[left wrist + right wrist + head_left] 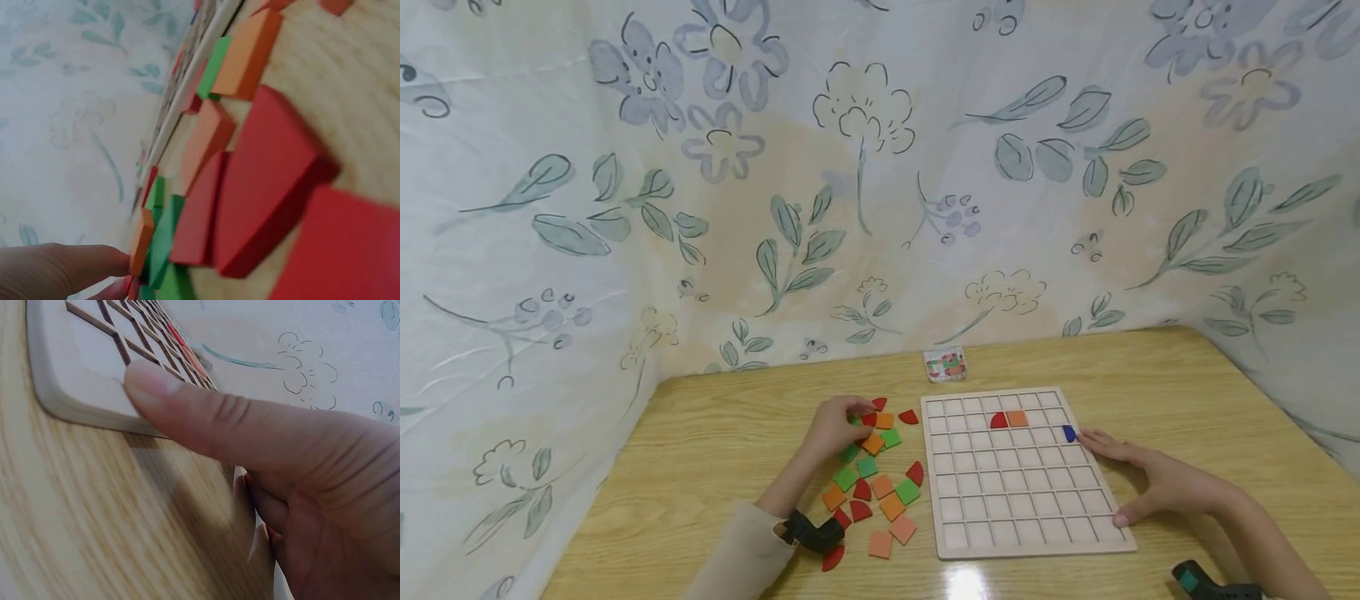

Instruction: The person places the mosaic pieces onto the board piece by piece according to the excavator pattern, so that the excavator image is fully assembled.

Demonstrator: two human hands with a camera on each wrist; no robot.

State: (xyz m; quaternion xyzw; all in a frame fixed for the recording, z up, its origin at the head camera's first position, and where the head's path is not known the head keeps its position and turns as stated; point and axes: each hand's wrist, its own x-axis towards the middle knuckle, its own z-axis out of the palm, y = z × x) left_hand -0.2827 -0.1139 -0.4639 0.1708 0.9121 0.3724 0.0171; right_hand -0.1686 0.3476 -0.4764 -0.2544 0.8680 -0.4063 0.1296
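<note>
My left hand [837,427] is in the loose pile of coloured tiles, thumb and index finger around a red quarter-circle tile [868,419]. An orange square tile [141,242] lies against the thumb tip in the left wrist view. Spread along the right side of the gridded wooden board [992,483], my right hand [1165,479] rests its thumb on the near right part of the rim. Its fingertips touch the edge beside a blue tile [1070,433]. Another red quarter-circle tile [998,420] and an orange square [1017,418] sit side by side in board cells.
Several green, orange and red tiles lie left of the board, such as a green square [907,492] and a salmon square [881,544]. A small pattern card [945,364] lies behind the board. Floral cloth [865,208] hangs around the wooden table [700,467].
</note>
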